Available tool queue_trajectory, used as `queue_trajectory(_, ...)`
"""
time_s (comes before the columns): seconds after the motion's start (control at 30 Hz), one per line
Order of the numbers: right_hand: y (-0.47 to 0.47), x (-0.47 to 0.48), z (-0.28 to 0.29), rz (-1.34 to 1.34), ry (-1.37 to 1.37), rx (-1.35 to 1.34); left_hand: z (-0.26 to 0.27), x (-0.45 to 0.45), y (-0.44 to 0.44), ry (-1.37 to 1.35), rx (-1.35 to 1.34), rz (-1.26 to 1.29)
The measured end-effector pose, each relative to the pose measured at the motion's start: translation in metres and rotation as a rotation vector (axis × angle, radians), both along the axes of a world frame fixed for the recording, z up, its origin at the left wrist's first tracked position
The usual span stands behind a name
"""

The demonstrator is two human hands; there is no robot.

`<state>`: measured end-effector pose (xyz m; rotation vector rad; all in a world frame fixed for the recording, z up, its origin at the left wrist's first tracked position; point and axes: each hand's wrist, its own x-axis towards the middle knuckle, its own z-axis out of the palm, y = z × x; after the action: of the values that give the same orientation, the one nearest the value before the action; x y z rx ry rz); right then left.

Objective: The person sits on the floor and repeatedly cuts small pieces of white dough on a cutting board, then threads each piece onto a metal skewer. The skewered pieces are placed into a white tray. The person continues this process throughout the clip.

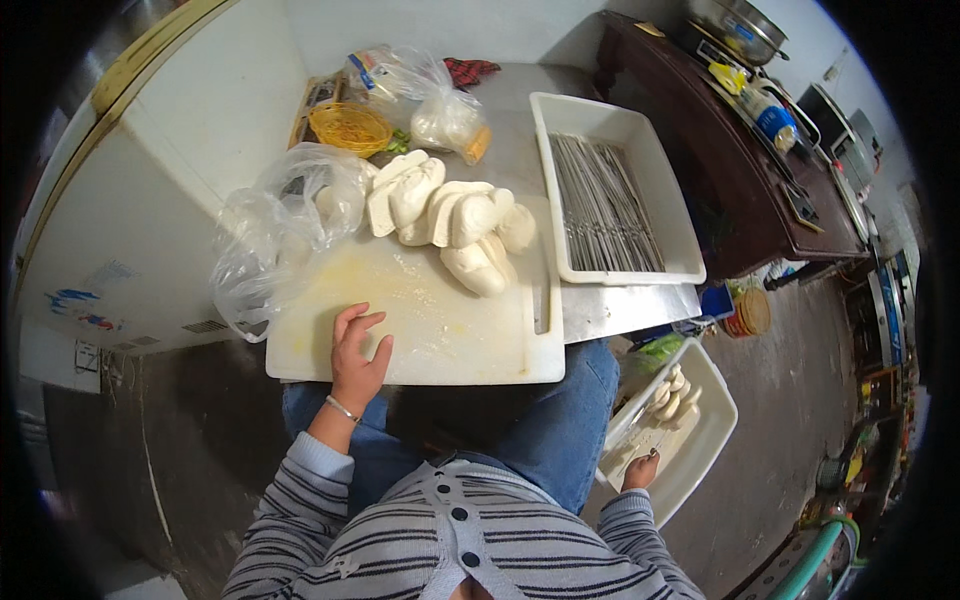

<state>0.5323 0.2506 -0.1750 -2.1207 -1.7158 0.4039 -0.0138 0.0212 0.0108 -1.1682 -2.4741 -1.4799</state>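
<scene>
My left hand (358, 360) rests over the near left part of a white plastic cutting board (480, 360), fingers apart, holding nothing. My right hand (640, 472) is low at the right, over the near end of a white tub (716, 450); its fingers are closed around the end of a thin metal skewer (658, 448). Farther inside that tub lie several pale, sliced-looking pieces (679, 401). At the back of the board sits a heap of pale, dough-like oval pieces (472, 217), some standing as slices. A clear plastic bag (292, 217) holding similar pieces lies left of them.
A white plastic bin (679, 255) full of metal skewers (600, 202) stands right of the board. Behind the board are a yellow basket (349, 127) and a knotted plastic bag (442, 120). A white cabinet (172, 187) borders the left, a dark wooden table (697, 127) the right.
</scene>
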Motion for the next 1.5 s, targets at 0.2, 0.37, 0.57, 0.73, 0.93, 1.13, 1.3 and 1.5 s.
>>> queue_trajectory(0.2,0.032,-0.010,-0.008,0.049,0.073,-0.042,0.016,-0.036,0.049,0.130,0.018,0.039)
queue_trajectory(0.37,0.046,-0.049,0.068,-0.010,0.149,0.264,0.034,-0.032,0.100,0.315,-0.021,-0.229)
queue_trajectory(0.57,0.064,-0.201,0.176,0.543,0.379,0.609,0.027,-0.012,0.133,0.704,-0.293,-0.466)
queue_trajectory(0.73,0.052,-0.353,0.235,1.109,0.422,0.577,0.020,-0.018,0.133,0.788,-0.215,-0.445)
queue_trajectory(0.93,0.025,-0.438,0.229,1.378,0.184,0.433,0.022,-0.005,0.091,0.010,0.116,-0.070)
queue_trajectory(1.13,0.011,-0.446,0.219,1.311,0.113,0.513,0.003,-0.020,0.033,-0.288,-0.241,0.207)
queue_trajectory(1.3,0.003,-0.432,0.251,1.250,0.291,0.025,-0.002,-0.020,0.003,0.251,-0.298,0.133)
queue_trajectory(1.5,-0.009,-0.473,0.236,1.516,0.583,-0.255,-0.001,-0.013,-0.015,0.076,-0.302,-0.117)
